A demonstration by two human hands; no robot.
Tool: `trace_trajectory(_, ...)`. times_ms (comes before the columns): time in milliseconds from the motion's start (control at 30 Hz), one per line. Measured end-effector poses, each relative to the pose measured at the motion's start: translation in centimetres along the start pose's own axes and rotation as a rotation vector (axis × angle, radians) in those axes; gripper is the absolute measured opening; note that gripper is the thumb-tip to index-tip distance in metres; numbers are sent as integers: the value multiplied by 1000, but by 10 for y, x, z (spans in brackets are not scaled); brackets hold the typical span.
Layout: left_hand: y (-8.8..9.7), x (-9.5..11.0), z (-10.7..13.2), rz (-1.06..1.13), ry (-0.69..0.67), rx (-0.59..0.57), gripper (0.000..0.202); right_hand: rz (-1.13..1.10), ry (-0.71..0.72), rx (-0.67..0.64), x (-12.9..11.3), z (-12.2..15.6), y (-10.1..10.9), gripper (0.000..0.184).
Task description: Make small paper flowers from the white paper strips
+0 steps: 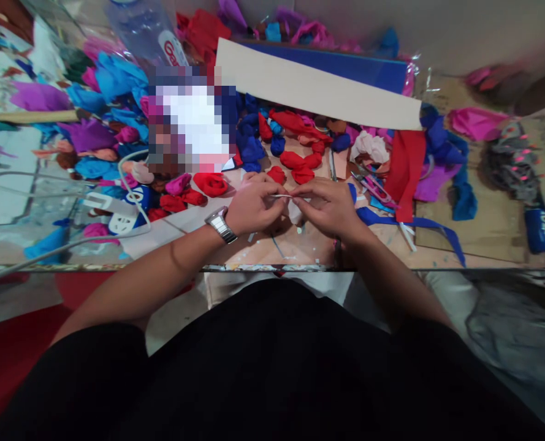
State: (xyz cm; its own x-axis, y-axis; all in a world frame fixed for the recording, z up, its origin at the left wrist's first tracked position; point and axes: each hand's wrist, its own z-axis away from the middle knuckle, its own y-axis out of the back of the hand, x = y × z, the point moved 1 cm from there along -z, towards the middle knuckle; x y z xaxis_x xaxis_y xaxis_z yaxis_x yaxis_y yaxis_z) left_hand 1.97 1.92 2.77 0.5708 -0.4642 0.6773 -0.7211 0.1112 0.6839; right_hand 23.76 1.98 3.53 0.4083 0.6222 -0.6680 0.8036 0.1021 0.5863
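My left hand (256, 205), with a metal watch on its wrist, pinches one end of a thin pale strip (280, 196). Thumb and fingers of my right hand (327, 206) close on the strip's other end, so it spans the small gap between both hands. Just below the fingertips shows a small white piece (294, 213), partly covered; I cannot tell whether it joins the strip. Rolled red crepe-paper flowers (211, 183) lie left of my left hand, and more red pieces (300, 162) sit just beyond my fingers.
A long cream board (318, 86) slants across the back over a blue sheet (346, 64). Red strips (405, 171), a blue strip (419, 226) and a pink-handled tool (376, 188) lie to the right. Leftward are a cable, a power strip (124, 222) and a plastic bottle (141, 30).
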Motion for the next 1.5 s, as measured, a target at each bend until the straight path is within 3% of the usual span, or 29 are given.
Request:
trace_trajectory(300, 1, 3, 1, 4, -21, 35, 36, -17, -124, 9, -1, 0, 0, 19)
trace_trajectory(833, 2, 5, 1, 18, -83, 44, 39, -9, -109, 19, 2, 0, 1, 14)
trace_trajectory(1067, 5, 3, -1, -1, 10, 59, 44, -17, -182, 83, 2, -3, 8, 18)
trace_trajectory(1500, 5, 2, -1, 29, -8, -3, 38, 25, -94, 56, 4, 0, 2, 18)
